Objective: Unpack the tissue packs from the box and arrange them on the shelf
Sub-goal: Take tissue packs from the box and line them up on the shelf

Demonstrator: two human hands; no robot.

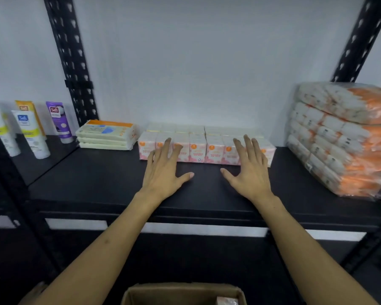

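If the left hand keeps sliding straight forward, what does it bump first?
Probably the row of small pink-and-white tissue packs; the left hand's straight fingers already reach its front, though actual contact is hard to tell.

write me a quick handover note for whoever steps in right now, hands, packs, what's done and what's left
Left hand and right hand: both open, fingers straight against the front of the row of pink-and-white tissue packs.
The row sits at the back of the black shelf.
Brown cardboard box below holds at least one more pack.
Left: shelve what remains in the box.
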